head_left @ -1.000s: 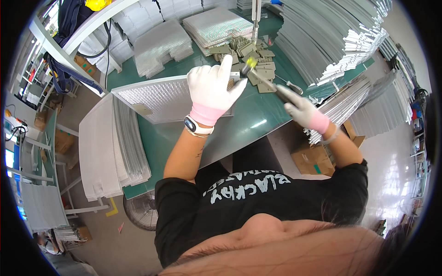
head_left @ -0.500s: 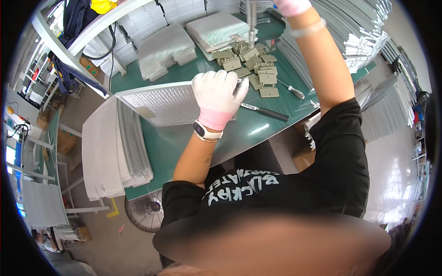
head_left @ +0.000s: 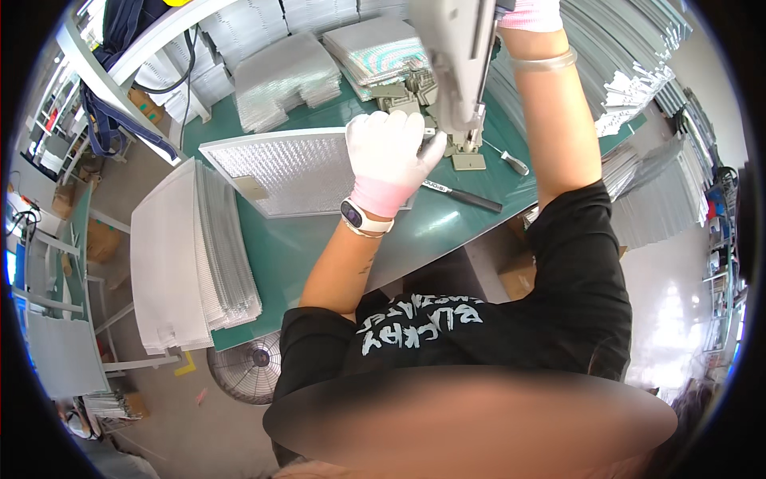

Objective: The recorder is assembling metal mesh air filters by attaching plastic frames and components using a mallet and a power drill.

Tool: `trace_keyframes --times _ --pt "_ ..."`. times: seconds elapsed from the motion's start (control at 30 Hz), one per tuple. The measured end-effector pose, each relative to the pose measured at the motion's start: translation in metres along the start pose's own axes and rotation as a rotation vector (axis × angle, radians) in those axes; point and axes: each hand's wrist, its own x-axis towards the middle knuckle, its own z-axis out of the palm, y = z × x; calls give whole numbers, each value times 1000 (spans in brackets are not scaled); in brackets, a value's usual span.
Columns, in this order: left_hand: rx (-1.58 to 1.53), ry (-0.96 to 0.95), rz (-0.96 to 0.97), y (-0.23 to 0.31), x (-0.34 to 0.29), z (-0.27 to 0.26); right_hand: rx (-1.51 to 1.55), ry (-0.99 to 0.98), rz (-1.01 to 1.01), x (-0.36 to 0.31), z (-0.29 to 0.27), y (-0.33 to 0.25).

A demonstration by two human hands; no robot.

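My left hand [head_left: 391, 156] curls closed over the top edge of a silvery panel [head_left: 291, 172], tilted up on the green tabletop [head_left: 279, 247], while my right hand [head_left: 533, 16] meets a grey tool [head_left: 459, 64] at the view's upper edge, its grip too cut off to tell. I appear to be steadying the panel for the tool; the next move calls for careful alignment near its right end.
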Motion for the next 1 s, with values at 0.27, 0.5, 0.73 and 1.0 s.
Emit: trace_keyframes --times 0.27,0.5,0.73,1.0 --pt "-91 -1 -12 -6 -5 9 -91 -32 -99 8 -21 -10" --pt "-72 7 -7 -5 -2 4 19 210 -111 -9 12 0" --pt "36 -22 -14 0 1 -2 -424 -27 176 -22 0 18" --pt "-48 36 -12 -4 1 4 76 -110 264 -3 -19 21"
